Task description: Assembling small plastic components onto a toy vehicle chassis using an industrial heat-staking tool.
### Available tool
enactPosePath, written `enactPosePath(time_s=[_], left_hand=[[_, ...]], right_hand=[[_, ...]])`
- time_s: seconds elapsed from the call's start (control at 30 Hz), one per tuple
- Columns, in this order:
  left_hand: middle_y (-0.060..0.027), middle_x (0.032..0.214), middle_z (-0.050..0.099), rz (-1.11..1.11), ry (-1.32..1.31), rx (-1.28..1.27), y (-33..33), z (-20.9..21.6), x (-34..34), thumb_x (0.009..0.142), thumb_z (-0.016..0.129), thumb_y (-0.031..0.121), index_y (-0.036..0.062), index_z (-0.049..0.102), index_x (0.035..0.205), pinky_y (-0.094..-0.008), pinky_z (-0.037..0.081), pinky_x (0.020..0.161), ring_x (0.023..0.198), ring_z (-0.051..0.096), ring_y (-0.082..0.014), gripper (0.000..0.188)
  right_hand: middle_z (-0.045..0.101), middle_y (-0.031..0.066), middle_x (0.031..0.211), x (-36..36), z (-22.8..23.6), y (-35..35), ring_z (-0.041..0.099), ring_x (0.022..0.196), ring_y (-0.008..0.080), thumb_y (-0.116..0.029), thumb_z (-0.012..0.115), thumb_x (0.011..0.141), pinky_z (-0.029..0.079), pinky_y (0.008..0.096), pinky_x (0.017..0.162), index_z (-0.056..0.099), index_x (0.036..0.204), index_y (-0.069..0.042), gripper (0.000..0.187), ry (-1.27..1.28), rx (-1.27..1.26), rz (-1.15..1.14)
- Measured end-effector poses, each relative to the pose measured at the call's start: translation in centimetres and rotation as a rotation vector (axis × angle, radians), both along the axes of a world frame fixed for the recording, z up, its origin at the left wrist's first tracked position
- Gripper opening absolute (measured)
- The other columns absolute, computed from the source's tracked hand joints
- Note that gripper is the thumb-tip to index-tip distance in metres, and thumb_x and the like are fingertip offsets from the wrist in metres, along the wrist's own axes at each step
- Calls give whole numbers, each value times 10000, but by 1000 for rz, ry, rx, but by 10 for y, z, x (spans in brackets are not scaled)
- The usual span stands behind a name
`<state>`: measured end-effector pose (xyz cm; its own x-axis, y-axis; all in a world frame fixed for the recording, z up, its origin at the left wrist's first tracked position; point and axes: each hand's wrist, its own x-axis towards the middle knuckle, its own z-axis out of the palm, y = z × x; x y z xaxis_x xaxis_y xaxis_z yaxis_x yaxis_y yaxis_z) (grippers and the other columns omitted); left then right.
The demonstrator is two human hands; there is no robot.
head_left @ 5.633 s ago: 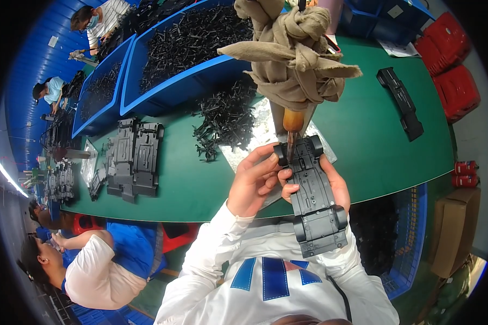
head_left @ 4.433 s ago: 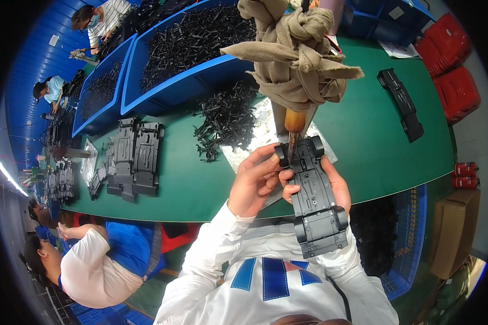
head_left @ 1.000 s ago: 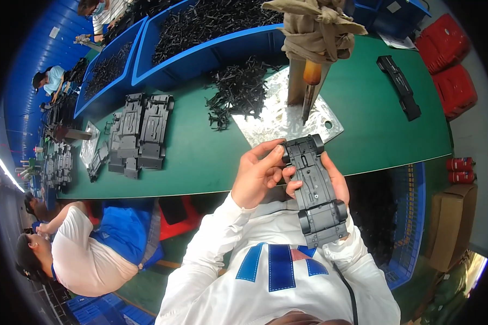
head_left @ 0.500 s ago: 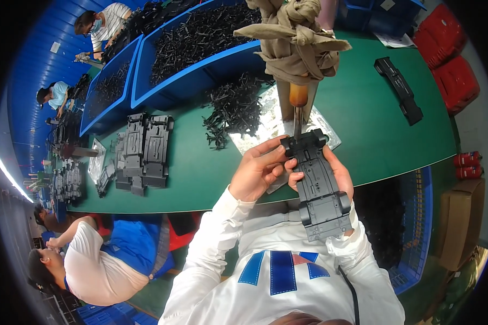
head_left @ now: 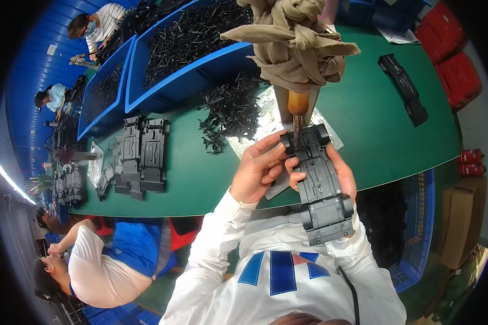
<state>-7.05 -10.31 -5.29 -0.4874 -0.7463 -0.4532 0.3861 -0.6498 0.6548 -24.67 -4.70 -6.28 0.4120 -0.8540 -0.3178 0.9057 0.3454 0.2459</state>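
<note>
A long black plastic toy car chassis (head_left: 321, 187) stands tilted in my hands over the table's near edge. My right hand (head_left: 342, 172) wraps it from the right side and beneath, some fingertips showing at its left edge. My left hand (head_left: 259, 169) pinches at its upper left corner, by a wheel-like round part. Any small piece between those fingers is hidden. Down onto this corner comes the metal shaft of an upright tool (head_left: 298, 124) with an amber collar; knotted beige cloth (head_left: 301, 51) is wrapped around its upper part.
Loose black small parts (head_left: 230, 111) are heaped on the green table (head_left: 200, 189), below blue bins (head_left: 192, 76) of similar pieces. Several chassis (head_left: 141, 154) lie at left, and another black chassis (head_left: 404, 89) at right. A co-worker (head_left: 100, 260) sits at left.
The view has shifted slightly. Both hands keep their hold on the chassis, and the tool's shaft stays at its upper left corner.
</note>
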Motion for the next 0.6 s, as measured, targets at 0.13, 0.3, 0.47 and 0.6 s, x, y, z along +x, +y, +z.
enactPosePath(time_s=[0.13, 0.3, 0.47, 0.6], left_hand=[[-131, 953, 682, -6, 5, -7, -1, 1, -1, 988, 602, 175, 25, 516, 1374, -273, 596, 687, 466, 350, -16, 423], [-130, 949, 685, -2, 10, -17, -1, 1, -1, 985, 606, 179, 31, 520, 1374, -259, 586, 672, 463, 343, -14, 425], [-129, 936, 687, 6, 8, -16, 0, 1, -2, 982, 609, 177, 34, 521, 1375, -215, 556, 620, 464, 338, -9, 427], [-129, 932, 688, 6, 7, -17, -1, 1, -1, 983, 607, 177, 35, 516, 1382, -211, 554, 613, 464, 339, -9, 433]], right_hand=[[541, 191, 1299, -1, 1, 0, 492, 1045, 285, -406, 459, 1036, 460, 379, 793, 480, 1398, -27, 524, 18, 1, 0], [543, 192, 1291, -1, 4, 0, 493, 1043, 286, -401, 462, 1034, 462, 381, 788, 482, 1393, -25, 520, -2, 17, 5], [541, 193, 1289, -1, 6, 0, 494, 1044, 286, -400, 465, 1032, 462, 382, 787, 484, 1389, -24, 519, -2, 20, 0], [539, 194, 1294, -1, 5, -1, 495, 1047, 287, -401, 467, 1032, 464, 385, 789, 479, 1394, -24, 523, -8, 10, 4]])
